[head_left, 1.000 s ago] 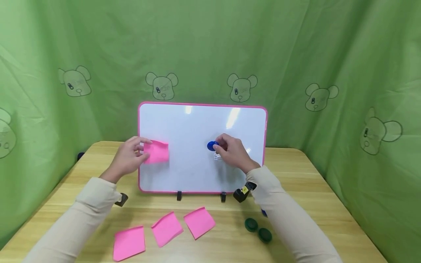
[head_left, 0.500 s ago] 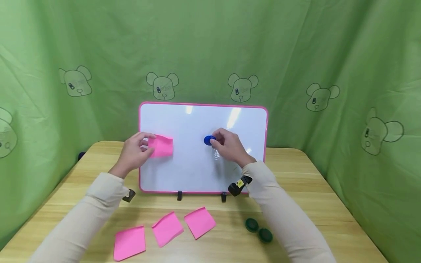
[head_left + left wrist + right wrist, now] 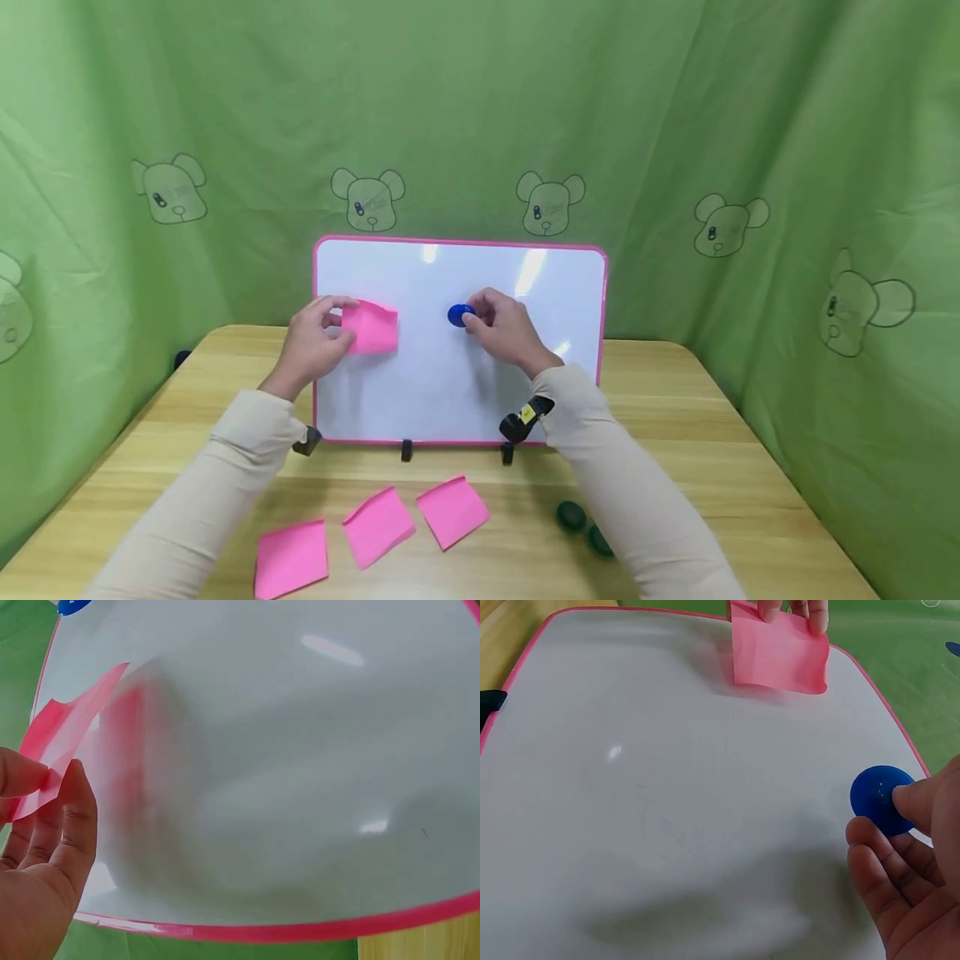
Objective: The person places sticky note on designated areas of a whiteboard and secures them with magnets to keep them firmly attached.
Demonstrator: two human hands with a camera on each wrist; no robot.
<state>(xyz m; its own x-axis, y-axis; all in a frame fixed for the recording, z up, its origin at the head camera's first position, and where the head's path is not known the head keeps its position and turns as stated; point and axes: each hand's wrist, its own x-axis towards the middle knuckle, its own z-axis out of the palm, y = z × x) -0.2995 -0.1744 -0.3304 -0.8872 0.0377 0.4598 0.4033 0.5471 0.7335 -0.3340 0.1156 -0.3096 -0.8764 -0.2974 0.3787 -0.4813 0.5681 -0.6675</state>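
Note:
A whiteboard (image 3: 420, 392) with a pink frame stands upright on the table. My left hand (image 3: 311, 346) pinches a pink sticky note (image 3: 372, 327) by its left edge, in front of the board's left part. The left wrist view shows this note tilted, apart from the board, its blurred reflection beside it. My right hand (image 3: 508, 329) pinches a round blue magnet (image 3: 459, 315) between thumb and fingers, in front of the board's middle. In the right wrist view the blue magnet (image 3: 881, 799) faces the camera, with the thumb over its right side.
Several pink notes, among them a left one (image 3: 292, 558), a middle one (image 3: 378, 527) and a right one (image 3: 453, 512), lie on the wooden table (image 3: 675, 467). Two green magnets (image 3: 572, 517) lie right, one partly behind the right sleeve. Black feet (image 3: 407, 451) support the board.
My left hand has carried the pink note up and to the right across the board. The right hand has brought the blue magnet left and slightly up, towards the note.

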